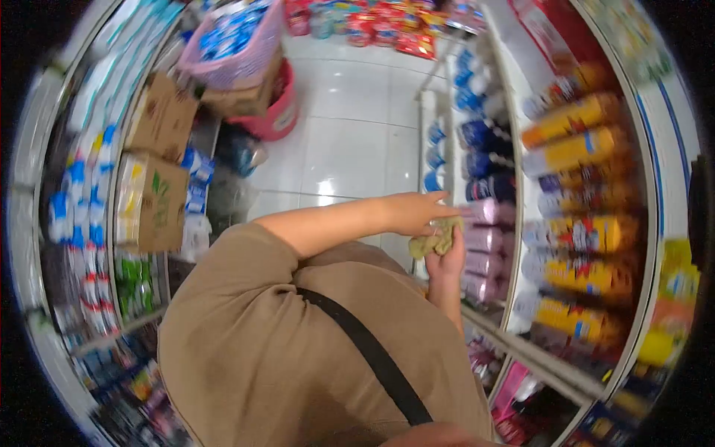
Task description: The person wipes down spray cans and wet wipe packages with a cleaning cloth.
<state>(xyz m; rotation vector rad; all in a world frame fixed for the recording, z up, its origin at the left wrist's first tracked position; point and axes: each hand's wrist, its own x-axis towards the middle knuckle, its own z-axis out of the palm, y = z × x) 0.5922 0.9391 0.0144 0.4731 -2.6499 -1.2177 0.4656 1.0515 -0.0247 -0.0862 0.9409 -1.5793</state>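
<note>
A crumpled yellow-green cloth (432, 244) is bunched between my two hands, in front of the shelf on the right. My left hand (414, 213) reaches across from the left and closes on the cloth's upper side, one finger pointing out toward the shelf. From below, my right hand (449, 261) grips the same cloth, its thumb upward. Close beside both hands stand pink-purple bottles (485, 242) on the shelf. Some fingers are blurred or hidden by the cloth.
Yellow-orange bottles (573, 233) line the right shelf, with dark blue bottles (482, 136) nearer. On the left are cardboard boxes (153, 201), a purple basket (257, 56) of blue packets and a pink tub (281, 119). White floor tiles (346, 141) run between; red packets (383, 26) lie at the far end.
</note>
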